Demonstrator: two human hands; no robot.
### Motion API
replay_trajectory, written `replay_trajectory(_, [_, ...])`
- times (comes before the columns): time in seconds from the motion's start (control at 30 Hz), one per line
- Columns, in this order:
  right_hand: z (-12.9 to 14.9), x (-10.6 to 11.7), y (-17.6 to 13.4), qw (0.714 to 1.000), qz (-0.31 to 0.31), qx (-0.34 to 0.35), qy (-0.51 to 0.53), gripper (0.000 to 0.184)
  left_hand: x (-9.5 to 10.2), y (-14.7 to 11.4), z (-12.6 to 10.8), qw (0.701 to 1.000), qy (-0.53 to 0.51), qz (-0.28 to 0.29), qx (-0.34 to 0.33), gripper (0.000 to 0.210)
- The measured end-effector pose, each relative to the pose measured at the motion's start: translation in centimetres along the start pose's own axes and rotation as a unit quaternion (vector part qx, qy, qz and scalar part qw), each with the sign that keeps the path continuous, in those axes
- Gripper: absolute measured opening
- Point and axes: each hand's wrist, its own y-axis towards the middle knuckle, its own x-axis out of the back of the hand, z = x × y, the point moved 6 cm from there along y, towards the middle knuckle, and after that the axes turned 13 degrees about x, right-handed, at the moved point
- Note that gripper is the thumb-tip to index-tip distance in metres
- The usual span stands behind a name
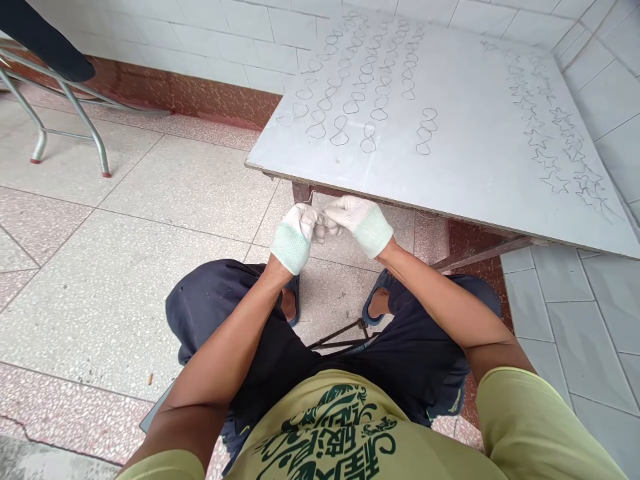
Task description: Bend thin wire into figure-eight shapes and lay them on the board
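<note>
My left hand point(299, 227) and my right hand point(350, 217), both in white gloves with pale green cuffs, meet in front of the table's near edge. Between their closed fingers is a thin bent wire point(313, 194), its curved end sticking up above the left fingertips. The rest of the wire is hidden by the gloves. On the white tabletop point(465, 160) beyond lie rows of wire figure-eights point(354, 102). One wire piece with several loops point(427, 131) lies apart from them. Along the table's right side are many wire stars point(556, 180).
A metal-legged stool point(83, 127) stands on the speckled tile floor point(165, 247) at the left, with a dark-clothed limb above it. White tiled walls point(240, 27) border the table behind and on the right. A wooden brace point(485, 253) runs beneath the tabletop.
</note>
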Motion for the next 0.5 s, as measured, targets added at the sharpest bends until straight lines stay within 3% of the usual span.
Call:
replay_trajectory(0.17, [-1.4,1.9,0.7,0.996,-0.057,-0.018,0.06,0.02,0.3,-0.2,0.2,0.999,-0.029,0.006,0.013,0.049])
replay_trajectory(0.37, [0.0,0.8,0.4,1.0,-0.008,0.012,-0.007,0.021,0.0,-0.6,-0.9,0.999,0.046,0.019,-0.011,0.053])
replay_trajectory(0.5, [0.4,1.1,0.1,0.998,-0.029,0.027,-0.04,0.023,-0.3,-0.4,-0.9,0.999,0.036,0.04,0.001,0.058])
